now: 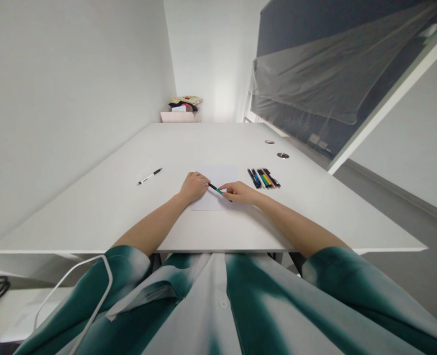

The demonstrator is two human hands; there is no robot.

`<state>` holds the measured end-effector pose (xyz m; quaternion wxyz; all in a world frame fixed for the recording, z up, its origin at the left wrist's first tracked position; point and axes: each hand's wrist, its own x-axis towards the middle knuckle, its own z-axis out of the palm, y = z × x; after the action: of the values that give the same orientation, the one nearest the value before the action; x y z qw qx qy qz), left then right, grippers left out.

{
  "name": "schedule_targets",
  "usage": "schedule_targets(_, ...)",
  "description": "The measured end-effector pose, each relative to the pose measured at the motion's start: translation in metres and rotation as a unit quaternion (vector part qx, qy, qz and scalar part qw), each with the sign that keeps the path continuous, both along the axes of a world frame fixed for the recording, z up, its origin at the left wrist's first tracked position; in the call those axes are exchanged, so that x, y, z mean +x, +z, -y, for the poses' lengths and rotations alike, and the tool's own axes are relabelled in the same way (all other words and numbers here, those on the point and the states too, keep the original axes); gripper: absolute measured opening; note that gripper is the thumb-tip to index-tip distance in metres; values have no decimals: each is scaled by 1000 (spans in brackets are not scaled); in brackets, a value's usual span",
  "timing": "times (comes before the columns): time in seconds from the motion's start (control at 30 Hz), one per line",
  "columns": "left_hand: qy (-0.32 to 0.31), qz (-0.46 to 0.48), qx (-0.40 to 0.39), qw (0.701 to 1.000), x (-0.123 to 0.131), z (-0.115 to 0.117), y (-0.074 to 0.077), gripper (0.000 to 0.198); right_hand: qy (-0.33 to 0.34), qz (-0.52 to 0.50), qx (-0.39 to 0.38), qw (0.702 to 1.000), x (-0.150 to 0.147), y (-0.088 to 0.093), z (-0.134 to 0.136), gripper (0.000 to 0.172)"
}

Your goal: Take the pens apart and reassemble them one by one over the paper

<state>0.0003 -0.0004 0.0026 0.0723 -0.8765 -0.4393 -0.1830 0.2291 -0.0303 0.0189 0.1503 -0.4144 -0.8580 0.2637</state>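
Note:
A black and green pen (216, 189) slants between my two hands, just above or on a white sheet of paper (218, 172). My left hand (195, 186) is closed with its fingertips at the pen's upper black end. The fingers of my right hand (238, 193) are bent round the lower end, which they partly hide. Right of the paper lies a row of several pens (263, 178) in black, blue, yellow, green and pink. A white pen with a black end (149, 176) lies alone to the left.
The white table (92, 222) runs away from me beside a wall on the left. Two round metal fittings (283, 155) sit in its right side. A pink box (177, 116) with cloth items stands at the far end. A dark panel under plastic sheeting (314, 74) leans at the right.

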Motion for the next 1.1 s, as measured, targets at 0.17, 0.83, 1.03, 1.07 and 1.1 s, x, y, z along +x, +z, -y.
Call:
schedule_targets(0.17,-3,-8,-6,1000,0,3,3,27,23,121,103,987,-11,2,9,45)
schedule_targets(0.83,43,77,0,996,-7,-3,-2,45,-196,48,107,974,45,-1,-31,45)
schedule_targets(1.03,46,75,-5,996,-8,-4,-3,39,-264,126,122,948,72,-9,-48,31)
schedule_targets(1.07,44,75,-6,996,-7,-4,-3,38,-263,133,130,947,72,-12,-49,31)
schedule_targets(1.1,42,75,-6,996,-7,-4,-3,37,-261,139,140,945,72,-14,-50,31)
